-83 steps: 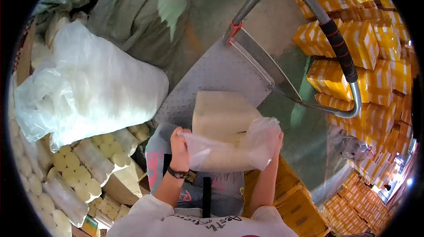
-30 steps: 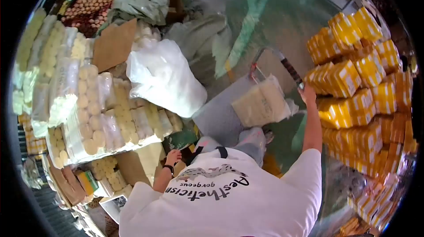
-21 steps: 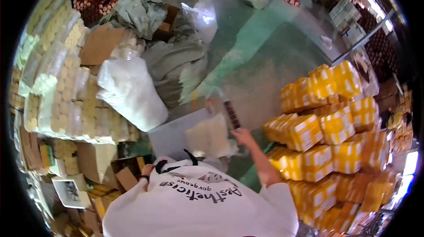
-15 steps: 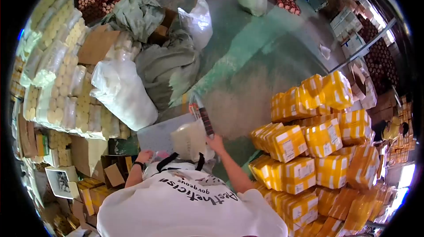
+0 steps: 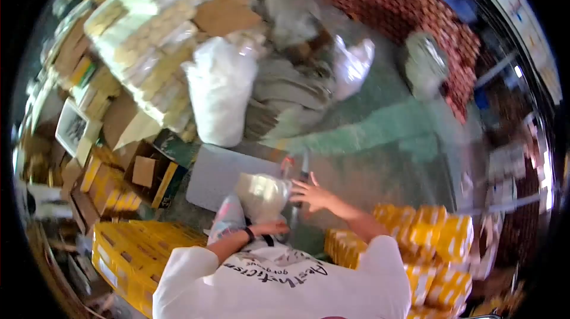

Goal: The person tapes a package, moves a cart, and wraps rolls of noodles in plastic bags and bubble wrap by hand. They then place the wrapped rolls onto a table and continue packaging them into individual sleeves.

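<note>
One wrapped pack [image 5: 261, 194] was by your legs [image 5: 230, 215]; your right hand [image 5: 316, 195] splayed wide beside it, your left hand [image 5: 270, 228], grip unclear, at its near edge; uneven support could have let it slip.

**Patchy light, curved edges**

Your fisheye view bends lines toward a black rim. Glare whitens the plastic-wrapped package [image 5: 260, 193] before you and the shiny white bag [image 5: 352, 68]; bright patches fall on the wrapped stack [image 5: 145, 46] at left. Your far right is dim, and blur softens the grey sheeting [image 5: 291, 13].
</note>
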`<state>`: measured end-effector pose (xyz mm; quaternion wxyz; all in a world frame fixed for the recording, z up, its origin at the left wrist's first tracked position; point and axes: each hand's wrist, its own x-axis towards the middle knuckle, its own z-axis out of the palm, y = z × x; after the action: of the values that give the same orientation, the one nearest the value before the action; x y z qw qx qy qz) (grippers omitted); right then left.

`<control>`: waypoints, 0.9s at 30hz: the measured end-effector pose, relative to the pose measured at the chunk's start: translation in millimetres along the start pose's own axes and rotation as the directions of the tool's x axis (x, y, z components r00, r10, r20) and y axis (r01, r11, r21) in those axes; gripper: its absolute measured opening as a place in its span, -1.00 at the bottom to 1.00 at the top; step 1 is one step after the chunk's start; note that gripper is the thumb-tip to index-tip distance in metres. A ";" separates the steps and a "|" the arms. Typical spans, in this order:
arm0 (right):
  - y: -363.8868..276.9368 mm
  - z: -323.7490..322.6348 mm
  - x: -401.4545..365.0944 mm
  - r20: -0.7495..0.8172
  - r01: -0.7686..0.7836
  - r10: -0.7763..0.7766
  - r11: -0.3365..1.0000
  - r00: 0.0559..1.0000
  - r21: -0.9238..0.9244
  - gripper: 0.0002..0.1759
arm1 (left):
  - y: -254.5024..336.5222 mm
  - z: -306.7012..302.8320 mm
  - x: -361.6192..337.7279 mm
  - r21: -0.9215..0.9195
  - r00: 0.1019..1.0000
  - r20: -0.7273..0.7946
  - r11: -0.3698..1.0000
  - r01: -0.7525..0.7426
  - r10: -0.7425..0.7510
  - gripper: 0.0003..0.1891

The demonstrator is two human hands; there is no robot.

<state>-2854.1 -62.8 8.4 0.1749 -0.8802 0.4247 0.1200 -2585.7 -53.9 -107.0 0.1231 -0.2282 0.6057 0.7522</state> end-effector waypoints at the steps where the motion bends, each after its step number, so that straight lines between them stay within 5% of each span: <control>1: 0.5 -25.7 6.2 0.159 0.039 -0.027 0.997 0.987 -0.073 -0.13 | 39.3 13.2 -5.6 0.101 0.998 -0.025 0.993 0.062 -0.059 -0.40; 2: 10.6 -12.9 20.1 0.157 0.097 -0.067 0.977 0.985 -0.192 -0.18 | 18.2 22.7 19.5 0.143 0.994 -0.033 0.984 0.107 -0.104 -0.35; 3: 13.0 -20.3 30.3 0.119 0.127 -0.100 0.960 0.988 -0.248 -0.35 | 54.6 34.2 4.5 0.016 0.980 -0.176 0.995 0.097 -0.093 -0.39; 4: 25.0 -1.6 50.7 0.040 0.065 -0.057 0.971 0.998 -0.232 -0.63 | 23.5 51.4 30.7 -0.186 0.968 -0.245 0.982 0.003 -0.050 -0.43; 5: 31.8 4.4 61.5 0.103 0.076 -0.050 0.963 0.993 -0.259 -0.78 | 14.2 64.2 42.4 -0.303 0.909 -0.413 0.950 -0.075 -0.060 -0.50; 6: 38.4 10.2 72.2 0.166 0.090 -0.044 0.955 0.985 -0.284 -0.92 | 15.6 61.0 45.6 -0.309 0.913 -0.397 0.950 -0.039 -0.091 -0.54; 10: 39.9 19.9 69.1 0.143 0.077 -0.033 0.946 0.989 -0.315 -0.89 | 16.3 69.4 54.3 -0.140 0.790 -0.582 0.980 0.140 -0.196 -0.66; 11: 38.7 19.6 68.8 0.133 0.073 -0.030 0.941 0.991 -0.330 -0.90 | 12.0 74.4 59.5 -0.013 0.715 -0.691 0.991 0.134 -0.106 -0.69; 13: 28.2 10.5 70.5 0.223 0.040 0.070 0.889 0.972 -0.457 -0.94 | 15.4 75.6 56.9 -0.040 0.686 -0.720 0.993 0.108 -0.104 -0.70; 14: 28.7 25.4 69.4 0.099 -0.020 0.074 0.886 0.992 -0.464 -0.95 | 5.2 80.4 62.2 -0.050 0.646 -0.760 0.998 0.045 -0.068 -0.70; 15: 35.8 51.7 72.5 0.029 -0.113 0.138 0.899 0.990 -0.423 -0.94 | 23.6 78.5 43.3 -0.007 0.686 -0.722 0.993 0.120 -0.089 -0.71; 16: 7.6 10.9 62.1 0.087 -0.101 0.153 0.897 0.984 -0.430 -0.93 | 9.4 81.3 53.4 0.017 0.645 -0.764 0.998 0.060 -0.026 -0.72; 17: 3.3 12.8 58.3 0.082 -0.111 0.153 0.918 0.985 -0.380 -0.93 | 24.0 80.3 36.6 -0.008 0.695 -0.715 0.994 0.107 -0.080 -0.72; 19: 2.7 35.7 55.7 0.052 -0.120 0.157 0.898 0.986 -0.424 -0.89 | 12.6 87.3 38.0 0.093 0.663 -0.749 0.990 0.105 0.000 -0.72; 27: -65.5 47.8 21.8 -0.084 -0.113 0.094 0.961 0.992 -0.253 -0.82 | -4.7 133.8 -11.4 0.065 0.672 -0.734 0.974 0.218 -0.101 -0.74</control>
<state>-2792.1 -20.8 -29.5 0.0376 -0.8757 0.4569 0.1517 -2599.7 77.7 -83.7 -0.0448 -0.5494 0.6363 0.5397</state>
